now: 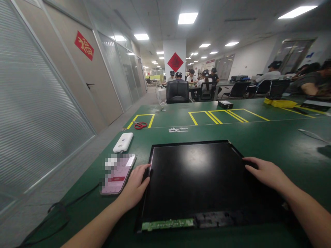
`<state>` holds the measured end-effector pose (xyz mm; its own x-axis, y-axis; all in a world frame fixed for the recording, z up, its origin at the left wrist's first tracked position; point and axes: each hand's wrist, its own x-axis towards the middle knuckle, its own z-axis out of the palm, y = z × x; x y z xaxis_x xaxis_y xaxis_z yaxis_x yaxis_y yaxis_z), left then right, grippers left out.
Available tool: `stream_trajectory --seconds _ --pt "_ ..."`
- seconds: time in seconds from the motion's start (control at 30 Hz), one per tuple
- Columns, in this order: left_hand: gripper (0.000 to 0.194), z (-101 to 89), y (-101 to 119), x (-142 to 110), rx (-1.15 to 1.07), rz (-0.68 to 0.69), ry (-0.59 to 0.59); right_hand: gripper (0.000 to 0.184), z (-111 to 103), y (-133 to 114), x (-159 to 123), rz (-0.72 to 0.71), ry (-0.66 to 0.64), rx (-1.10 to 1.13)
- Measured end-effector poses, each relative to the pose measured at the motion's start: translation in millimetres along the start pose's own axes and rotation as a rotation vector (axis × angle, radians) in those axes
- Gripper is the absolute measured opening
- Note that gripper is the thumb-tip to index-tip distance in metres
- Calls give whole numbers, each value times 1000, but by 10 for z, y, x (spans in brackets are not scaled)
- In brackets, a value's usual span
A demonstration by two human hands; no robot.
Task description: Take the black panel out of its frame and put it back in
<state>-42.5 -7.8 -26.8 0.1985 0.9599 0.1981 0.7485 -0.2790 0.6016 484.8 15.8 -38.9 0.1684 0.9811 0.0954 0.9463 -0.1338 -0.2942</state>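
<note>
A large black flat panel (196,179) in a dark frame lies on the green table (271,137) in front of me, with a green circuit strip (167,224) along its near edge. My left hand (134,187) grips the panel's left edge, fingers curled around it. My right hand (265,172) rests on the panel's right edge, fingers laid flat and pointing left.
A phone (117,175) with a lit screen and a white power bank (123,142) lie left of the panel, a black cable (59,210) trailing off. Red scissors (140,125) sit in a yellow-taped box. A black office chair (177,91) and seated people are beyond.
</note>
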Motion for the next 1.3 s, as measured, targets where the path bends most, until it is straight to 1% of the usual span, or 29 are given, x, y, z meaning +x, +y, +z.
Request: stream_trajectory --seconds 0.07,0.17,0.4,0.5,0.63,0.8,1.03,1.17,1.3 --pt "45 1 9 -3 -8 11 6 47 -9 8 -1 25 -9 -26" --pt "44 2 20 -11 -13 13 7 47 -23 2 1 23 -14 -52" --pt "44 -3 27 -23 2 12 -8 50 -116 -135 -36 74 -82 -90" --pt "44 -4 22 -19 10 11 -9 51 -139 -152 -45 89 -102 -89" --pt "45 2 18 -13 20 4 -4 50 -146 -149 -37 75 -80 -98" --pt "46 26 15 -18 47 -18 -6 53 -166 -180 -50 73 -117 -110" --pt "48 43 20 -15 108 -58 -16 50 -138 -139 -26 86 -108 -78" --pt "49 28 45 -3 70 -47 -49 48 -117 -136 -7 69 -87 -58" --pt "43 28 29 -5 -9 -36 -26 46 -122 -160 -7 27 -65 -56"
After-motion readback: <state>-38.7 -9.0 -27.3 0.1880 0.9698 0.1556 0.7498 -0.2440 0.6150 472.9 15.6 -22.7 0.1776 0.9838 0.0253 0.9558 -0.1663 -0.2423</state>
